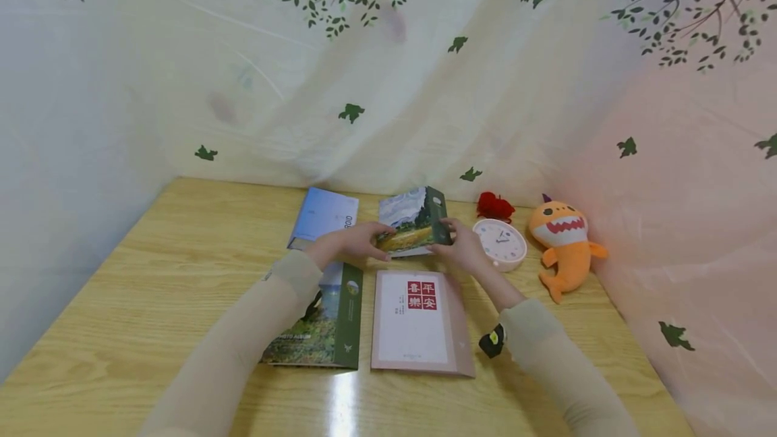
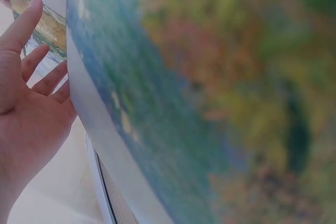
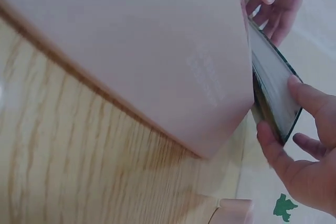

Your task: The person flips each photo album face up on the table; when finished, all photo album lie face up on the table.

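At the back middle of the table, both hands hold a photo album (image 1: 408,221) with a painted landscape cover and dark green spine. Its near edge is tilted up, showing pale pages (image 3: 275,72) in the right wrist view. My left hand (image 1: 355,240) is at its left near corner, index finger over the cover and thumb below. In the left wrist view that hand (image 2: 31,108) has its thumb spread from its fingers. My right hand (image 1: 464,247) grips the spine side, thumb and fingers on opposite faces of the album.
A pink book (image 1: 419,329) and another green-spined photo album (image 1: 349,319) lie nearer me; a blue book (image 1: 328,211) lies back left. To the right are a round white clock (image 1: 500,245), a red object (image 1: 494,206) and an orange shark plush (image 1: 567,248). Cloth walls surround the table.
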A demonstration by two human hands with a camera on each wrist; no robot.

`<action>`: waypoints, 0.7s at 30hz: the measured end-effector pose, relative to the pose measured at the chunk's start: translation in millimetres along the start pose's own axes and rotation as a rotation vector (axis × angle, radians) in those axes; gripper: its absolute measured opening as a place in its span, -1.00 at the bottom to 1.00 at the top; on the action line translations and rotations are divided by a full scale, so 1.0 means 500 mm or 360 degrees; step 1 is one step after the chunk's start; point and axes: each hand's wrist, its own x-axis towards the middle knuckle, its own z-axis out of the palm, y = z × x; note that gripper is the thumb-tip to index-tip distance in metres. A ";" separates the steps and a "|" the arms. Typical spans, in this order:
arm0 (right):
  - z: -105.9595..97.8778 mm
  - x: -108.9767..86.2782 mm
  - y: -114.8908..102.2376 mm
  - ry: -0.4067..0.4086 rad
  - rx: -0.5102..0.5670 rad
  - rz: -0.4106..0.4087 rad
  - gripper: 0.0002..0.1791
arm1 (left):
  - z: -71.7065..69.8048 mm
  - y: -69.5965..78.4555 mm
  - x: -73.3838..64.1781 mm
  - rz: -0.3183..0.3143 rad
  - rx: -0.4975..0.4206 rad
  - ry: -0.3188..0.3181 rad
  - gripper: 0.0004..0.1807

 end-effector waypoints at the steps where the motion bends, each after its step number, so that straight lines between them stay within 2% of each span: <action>1: 0.000 0.001 -0.001 0.0011 0.0023 0.0001 -0.22 | 0.000 0.000 -0.001 -0.0001 -0.0012 0.0002 -0.20; 9: -0.011 0.007 -0.013 0.0101 0.0170 -0.0161 -0.30 | -0.001 0.003 -0.008 0.0027 -0.0146 0.0015 -0.15; 16: -0.016 0.003 -0.033 0.0142 0.0254 -0.0281 -0.33 | -0.002 0.001 -0.009 0.0083 -0.0295 0.0107 -0.12; 21: -0.017 0.004 -0.044 0.0161 0.0336 -0.0367 -0.29 | -0.006 0.005 -0.006 0.0081 -0.0394 0.0177 -0.10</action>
